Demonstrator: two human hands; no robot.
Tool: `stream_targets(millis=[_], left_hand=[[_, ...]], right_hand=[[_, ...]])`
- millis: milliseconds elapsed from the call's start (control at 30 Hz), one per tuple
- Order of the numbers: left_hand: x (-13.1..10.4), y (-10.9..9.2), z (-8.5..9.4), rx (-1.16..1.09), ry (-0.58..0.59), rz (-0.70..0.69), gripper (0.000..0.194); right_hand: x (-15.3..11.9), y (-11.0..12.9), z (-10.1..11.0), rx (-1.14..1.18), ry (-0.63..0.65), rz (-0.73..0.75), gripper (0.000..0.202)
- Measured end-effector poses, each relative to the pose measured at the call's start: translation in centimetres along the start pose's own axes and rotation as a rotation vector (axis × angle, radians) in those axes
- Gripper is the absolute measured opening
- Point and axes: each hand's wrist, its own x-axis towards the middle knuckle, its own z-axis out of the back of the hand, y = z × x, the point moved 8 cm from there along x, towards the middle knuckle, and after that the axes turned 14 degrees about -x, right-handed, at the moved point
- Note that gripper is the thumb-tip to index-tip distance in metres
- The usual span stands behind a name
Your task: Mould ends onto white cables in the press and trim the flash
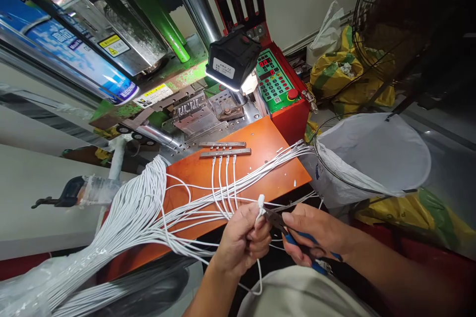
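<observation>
L hand (241,242) pinched on cable end (261,202), just off table (260,143) front edge. R hand (316,237) clamped on pliers (288,234), tips at cable end.

Both my arms are bare from the wrist up as far as I can see them; no sleeve, glove, watch or ring shows on either. My left hand (243,240) has short, plain nails, and its forearm runs down to the bottom edge. My right hand (316,237) is bare too, its forearm stretching off to the right. Just below both hands lies the pale grey-beige cloth of my clothing (297,292), smooth and unmarked.
</observation>
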Motion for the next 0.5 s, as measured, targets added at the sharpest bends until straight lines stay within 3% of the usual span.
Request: stream_targets(millis=[200,300,400,500], left_hand=[[0.6,-2.4,0.9,0.284,-0.184,-0.355,0.039],[0.2,-3.9,1.2,0.373,-0.273,-0.553,0.034],[-0.8,-4.8,1.1,0.499,-0.360,-0.727,0.034],[-1.5,-4.7,0.9,0.569,-0.414,-0.807,0.033]], right_hand=[[-1.0,3.4,1.7,-0.723,-0.230,0.097,0.060],[-1.4,4.9,2.0,-1.097,-0.434,0.133,0.056],[-1.8,5.9,1.3,-1.421,-0.678,0.222,0.052],[-1.9,5.9,0.4,-1.572,-0.793,0.283,0.049]])
